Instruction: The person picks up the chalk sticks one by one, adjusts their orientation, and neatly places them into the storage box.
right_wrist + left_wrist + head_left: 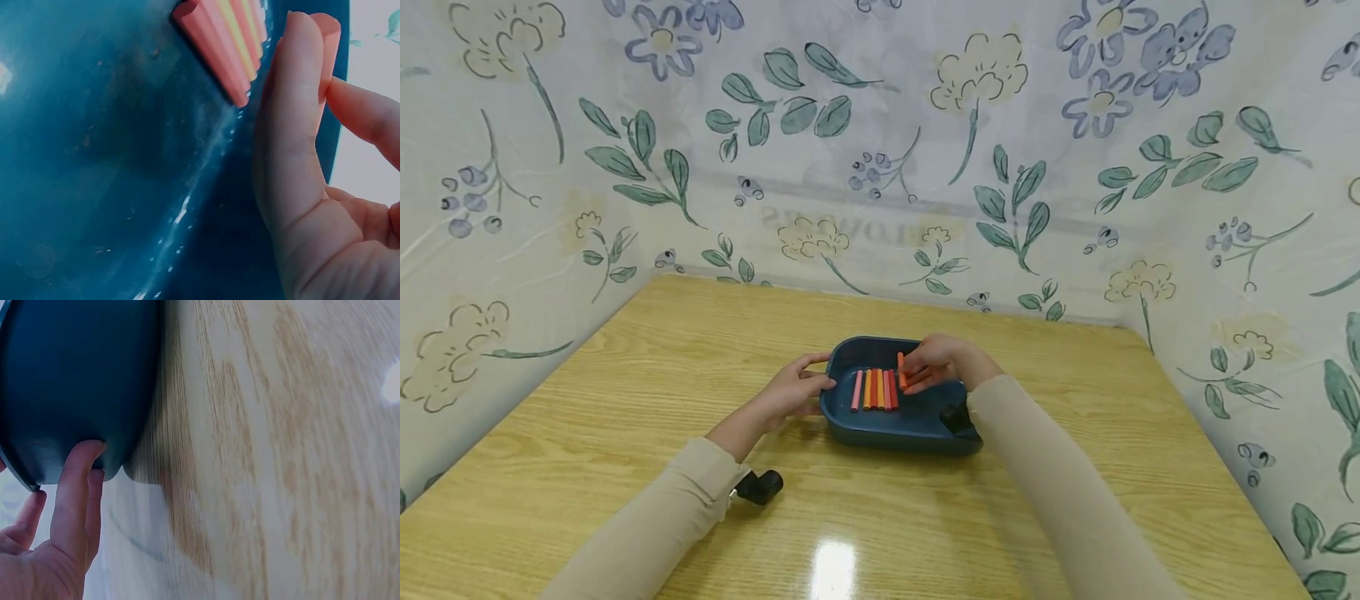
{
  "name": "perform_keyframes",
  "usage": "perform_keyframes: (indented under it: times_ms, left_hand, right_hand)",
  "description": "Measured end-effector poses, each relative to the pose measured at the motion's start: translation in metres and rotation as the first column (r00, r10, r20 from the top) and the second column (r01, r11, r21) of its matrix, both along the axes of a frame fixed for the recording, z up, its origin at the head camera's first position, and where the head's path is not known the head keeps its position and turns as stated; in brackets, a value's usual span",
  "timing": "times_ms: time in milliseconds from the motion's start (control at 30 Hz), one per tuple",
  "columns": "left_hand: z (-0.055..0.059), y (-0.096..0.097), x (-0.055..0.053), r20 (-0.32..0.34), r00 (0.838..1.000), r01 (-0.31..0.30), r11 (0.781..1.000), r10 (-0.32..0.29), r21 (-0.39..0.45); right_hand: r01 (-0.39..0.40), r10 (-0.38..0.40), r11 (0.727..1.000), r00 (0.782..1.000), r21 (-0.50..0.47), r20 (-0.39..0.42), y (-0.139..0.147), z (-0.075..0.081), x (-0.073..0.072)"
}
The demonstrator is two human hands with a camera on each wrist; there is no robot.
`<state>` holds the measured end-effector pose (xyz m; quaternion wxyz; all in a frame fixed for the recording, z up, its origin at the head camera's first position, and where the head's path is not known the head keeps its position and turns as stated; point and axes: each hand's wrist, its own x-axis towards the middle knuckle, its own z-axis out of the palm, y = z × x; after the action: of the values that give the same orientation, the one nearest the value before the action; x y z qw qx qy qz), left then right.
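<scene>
A dark blue rectangular tub (887, 433) with raised walls stands on the table. Inside it, several slim coloured sticks (877, 390) in pink, orange and red lie side by side; their exact kind is unclear. My right hand (936, 362) pinches an orange stick (902, 371) between thumb and fingers, just right of that row. In the right wrist view, the held stick (329, 50) shows behind a finger. My left hand (793, 387) holds the tub's left end, the thumb at the rim. In the left wrist view, fingers (78, 487) press the outer wall.
The wooden table (737, 333) stretches out on all sides of the tub. Floral sheeting (880, 167) hangs along its back and sides. Black wrist devices sit at the left sleeve (760, 487) and the right sleeve (957, 417), the latter over the tub.
</scene>
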<state>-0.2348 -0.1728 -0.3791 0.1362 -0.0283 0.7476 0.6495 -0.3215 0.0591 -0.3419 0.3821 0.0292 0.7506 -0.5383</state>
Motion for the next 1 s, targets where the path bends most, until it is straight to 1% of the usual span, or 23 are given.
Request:
perform_keyframes:
  times_ms: [167, 367, 500, 533, 767, 1000]
  left_hand:
    - [0.001, 0.000, 0.000, -0.002, 1.000, 0.002, 1.000, -0.002, 0.002]
    - [0.000, 0.001, 0.000, -0.001, 1.000, 0.009, 1.000, -0.009, 0.009]
    - [0.000, 0.001, 0.000, 0.004, 1.000, -0.002, 1.000, 0.002, 0.005]
    - [0.000, 0.001, 0.000, 0.008, 1.000, -0.010, 1.000, 0.010, 0.006]
    - [0.001, 0.001, 0.001, 0.005, 1.000, 0.004, 1.000, -0.004, -0.001]
    - [0.000, 0.001, 0.000, 0.002, 1.000, -0.002, 1.000, 0.002, -0.001]
  right_hand:
    - [0.013, -0.014, 1.000, 1.000, 0.017, 0.017, 0.001, -0.004, -0.002]
    - [0.039, -0.041, 0.998, 0.998, 0.040, 0.055, 0.001, -0.009, -0.002]
    - [0.047, -0.050, 0.998, 0.996, 0.042, 0.075, 0.001, -0.014, -0.003]
    - [0.047, -0.050, 0.998, 0.996, 0.042, 0.074, 0.000, -0.015, -0.003]
    - [0.032, -0.036, 0.997, 0.997, 0.064, 0.064, -0.002, -0.020, -0.004]
    - [0.048, -0.053, 0.996, 0.996, 0.069, 0.066, -0.003, -0.024, -0.004]
